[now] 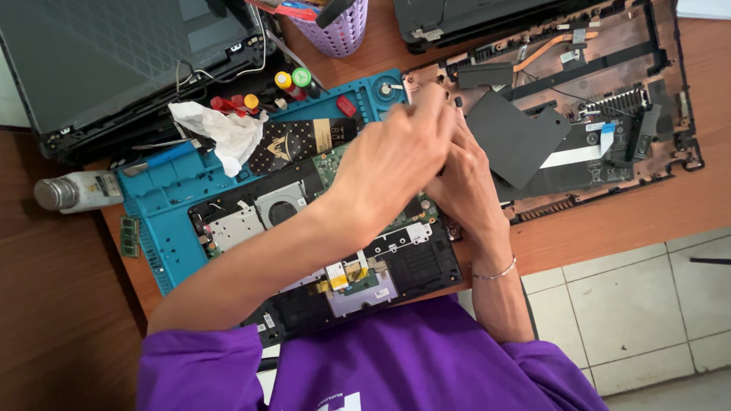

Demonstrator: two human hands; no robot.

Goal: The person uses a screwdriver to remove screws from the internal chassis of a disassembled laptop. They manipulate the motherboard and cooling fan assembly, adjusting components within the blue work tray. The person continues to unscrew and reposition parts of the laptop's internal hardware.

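An opened laptop base (pixel 411 262) lies on a blue repair mat (pixel 171 190), with its circuit board and round fan (pixel 282 209) bare. Both my hands meet over its far right corner. My left hand (pixel 392 156) reaches across from the left with its fingers curled, and a thin silvery tip (pixel 406 90) shows just above them. My right hand (pixel 466 186), with a thin bracelet on the wrist, presses in against the left hand from the right. What the fingers grip is hidden between the two hands.
A removed bottom cover (pixel 586 106) with a copper-coloured inside lies at the right. A crumpled white tissue (pixel 228 133), coloured screwdriver handles (pixel 293 80), a white bottle (pixel 76 190), a green memory stick (pixel 129 236), a purple basket (pixel 339 30) and a dark laptop lid (pixel 99 61) surround the mat. The table edge and tiled floor (pixel 647 304) are at lower right.
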